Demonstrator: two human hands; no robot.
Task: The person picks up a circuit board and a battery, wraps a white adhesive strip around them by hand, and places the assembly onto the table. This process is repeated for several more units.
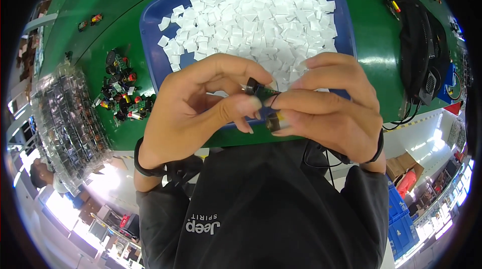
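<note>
Left grip (pixel 188 99): we pinch a small black-and-green electronic part (pixel 257 90) between thumb and forefinger | Right grip (pixel 334 101): our fingers close around a dark-and-yellow cylinder (pixel 273 122), just beside the left grip | Beyond both grips: blue plastic tray (pixel 152 43) heaped with thin white square pieces (pixel 261 23) | Left of both: piled green circuit-board parts (pixel 122 88) on the green surface (pixel 374 33)
</note>
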